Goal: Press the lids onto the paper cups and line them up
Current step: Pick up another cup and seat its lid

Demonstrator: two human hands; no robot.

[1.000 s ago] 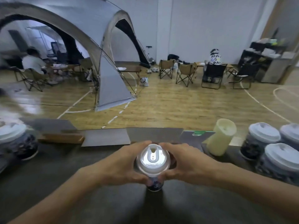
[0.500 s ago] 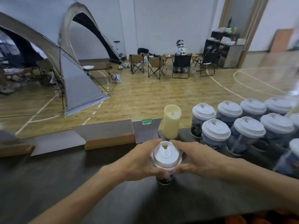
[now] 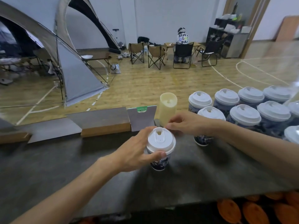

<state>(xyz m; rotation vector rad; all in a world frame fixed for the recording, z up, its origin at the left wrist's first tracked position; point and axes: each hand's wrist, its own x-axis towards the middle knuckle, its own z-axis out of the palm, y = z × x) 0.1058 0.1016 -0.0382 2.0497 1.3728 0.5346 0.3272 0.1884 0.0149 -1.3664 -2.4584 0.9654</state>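
Observation:
A dark patterned paper cup (image 3: pixel 159 164) with a white lid (image 3: pixel 161 140) on top stands on the grey table (image 3: pixel 64 172). My left hand (image 3: pixel 137 152) grips it from the left, thumb under the lid's rim. My right hand (image 3: pixel 186 123) hovers just off the lid's far right edge, fingers loosely curled and holding nothing. Several lidded cups (image 3: pixel 242 115) stand in rows at the right, the nearest one (image 3: pixel 210 113) partly hidden behind my right wrist.
A pale yellow candle-like cylinder (image 3: pixel 167 109) stands behind my hands. Grey cards in wooden holders (image 3: pixel 105 125) line the table's far edge. Orange round things (image 3: pixel 254 209) lie below the near edge. Beyond are a tent, folding chairs and a seated person.
My right hand has let go of the lid and lifted off to the right. The left hand keeps hold of the cup. The view has swung right, showing more lidded cups.

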